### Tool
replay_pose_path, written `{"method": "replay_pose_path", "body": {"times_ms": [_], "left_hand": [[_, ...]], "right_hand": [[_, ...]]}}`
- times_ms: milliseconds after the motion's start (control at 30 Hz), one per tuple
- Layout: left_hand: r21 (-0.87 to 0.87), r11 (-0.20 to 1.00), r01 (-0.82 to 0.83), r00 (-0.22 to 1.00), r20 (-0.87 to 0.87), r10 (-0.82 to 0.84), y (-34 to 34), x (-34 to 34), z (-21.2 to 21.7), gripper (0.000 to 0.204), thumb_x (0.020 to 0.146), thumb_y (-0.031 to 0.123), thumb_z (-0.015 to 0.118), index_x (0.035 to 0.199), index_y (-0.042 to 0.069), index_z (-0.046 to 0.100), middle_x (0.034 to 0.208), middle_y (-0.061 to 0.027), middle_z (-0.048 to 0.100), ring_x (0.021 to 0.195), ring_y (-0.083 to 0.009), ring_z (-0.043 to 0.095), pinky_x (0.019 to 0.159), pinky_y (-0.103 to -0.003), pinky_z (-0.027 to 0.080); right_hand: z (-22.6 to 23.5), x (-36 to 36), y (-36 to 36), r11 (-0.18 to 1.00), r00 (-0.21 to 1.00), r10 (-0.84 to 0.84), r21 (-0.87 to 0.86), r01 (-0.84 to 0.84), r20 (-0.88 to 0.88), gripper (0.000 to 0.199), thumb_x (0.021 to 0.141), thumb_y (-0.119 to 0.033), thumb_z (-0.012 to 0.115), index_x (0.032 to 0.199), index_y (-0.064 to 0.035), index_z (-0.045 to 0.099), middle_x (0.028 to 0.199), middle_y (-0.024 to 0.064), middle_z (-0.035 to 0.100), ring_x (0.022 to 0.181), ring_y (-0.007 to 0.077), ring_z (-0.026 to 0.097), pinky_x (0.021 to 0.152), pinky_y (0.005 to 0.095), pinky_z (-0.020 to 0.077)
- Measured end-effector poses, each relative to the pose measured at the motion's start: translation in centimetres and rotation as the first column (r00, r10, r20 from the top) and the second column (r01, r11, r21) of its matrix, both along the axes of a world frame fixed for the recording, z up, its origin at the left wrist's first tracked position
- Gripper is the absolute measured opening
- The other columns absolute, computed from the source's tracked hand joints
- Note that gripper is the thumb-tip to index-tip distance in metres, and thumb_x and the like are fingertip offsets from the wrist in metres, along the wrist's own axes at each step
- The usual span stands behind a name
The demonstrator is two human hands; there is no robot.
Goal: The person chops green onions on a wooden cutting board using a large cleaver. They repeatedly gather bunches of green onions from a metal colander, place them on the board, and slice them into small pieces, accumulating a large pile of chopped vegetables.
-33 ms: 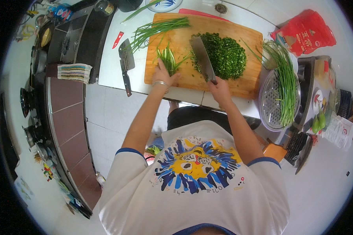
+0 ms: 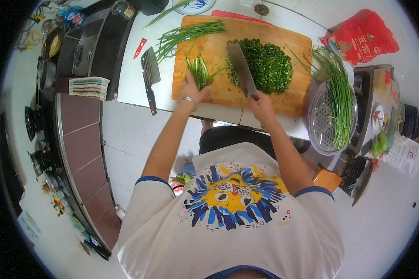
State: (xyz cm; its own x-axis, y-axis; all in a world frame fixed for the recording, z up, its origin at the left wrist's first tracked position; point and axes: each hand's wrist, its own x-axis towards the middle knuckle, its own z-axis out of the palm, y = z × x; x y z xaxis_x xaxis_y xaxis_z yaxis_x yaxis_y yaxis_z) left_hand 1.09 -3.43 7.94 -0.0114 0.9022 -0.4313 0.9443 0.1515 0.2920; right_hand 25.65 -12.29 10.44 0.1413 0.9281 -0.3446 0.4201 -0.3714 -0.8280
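One bunch of chives (image 2: pixel 201 72) lies pinched under left fingers (image 2: pixel 189 87); right fingers (image 2: pixel 260 101) grip the cleaver (image 2: pixel 242 69).

No visible change: left hand (image 2: pixel 191 89) still pins the bunch of green chives (image 2: pixel 201 72), right hand (image 2: pixel 261 103) still grips the broad steel cleaver (image 2: pixel 242 69) on the wooden cutting board (image 2: pixel 219 46), frame centre-top.

Counter (image 2: pixel 130 88): white surface, running from left to right.
Cutting board (image 2: pixel 219 95): wooden, lies flat at the counter's centre, near its front edge.
Cleaver (image 2: pixel 150 76): lies on the counter just left of the cutting board.
Red peeler (image 2: pixel 140 48): small, near the cleaver.
Red bag (image 2: pixel 362 37): right rear.
Steamer tray (image 2: pixel 323 121): perforated, overhangs the right front corner.
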Motion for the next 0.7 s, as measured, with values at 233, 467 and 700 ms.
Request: {"method": "replay_pose_path", "body": {"times_ms": [233,467,700], "left_hand": [[0.268,0.773,0.575,0.818,-0.215,-0.534,5.8,-9.5,-3.9,0.043,0.085,0.033,0.057,0.117,0.004,0.051,0.106,-0.0169,0.056,0.094,-0.032,0.058,0.079,-0.042,0.049],[0.172,0.88,0.442,0.894,-0.165,-0.416,6.4,-7.0,-4.6,0.034,0.084,0.023,0.059,0.111,0.003,0.053,0.102,-0.017,0.058,0.091,-0.0336,0.06,0.074,-0.043,0.051],[-0.125,0.992,0.033,0.997,-0.059,-0.04,4.9,-6.0,-4.4,0.029,0.082,0.028,0.058,0.081,-0.001,0.064,0.085,-0.0199,0.065,0.084,-0.0364,0.062,0.074,-0.044,0.051]], "right_hand": [[-0.7,-0.9,-0.3,0.993,0.993,-0.118,0.013,0.118,-0.016,0.02,0.084,-0.019,0.056,0.085,0.0013,0.058,0.067,0.0148,0.06,0.058,0.0256,0.056,0.054,0.0365,0.0426],[0.1,-4.1,0.0,0.954,0.958,-0.282,-0.126,0.274,-0.055,0.019,0.084,-0.019,0.057,0.08,-0.0009,0.058,0.059,0.0092,0.056,0.053,0.0205,0.053,0.051,0.036,0.0409],[-0.6,-6.0,0.3,0.951,0.953,-0.303,-0.063,0.302,-0.005,0.022,0.083,-0.021,0.058,0.079,0.001,0.058,0.059,0.013,0.057,0.052,0.0258,0.055,0.051,0.0376,0.0418]]}}
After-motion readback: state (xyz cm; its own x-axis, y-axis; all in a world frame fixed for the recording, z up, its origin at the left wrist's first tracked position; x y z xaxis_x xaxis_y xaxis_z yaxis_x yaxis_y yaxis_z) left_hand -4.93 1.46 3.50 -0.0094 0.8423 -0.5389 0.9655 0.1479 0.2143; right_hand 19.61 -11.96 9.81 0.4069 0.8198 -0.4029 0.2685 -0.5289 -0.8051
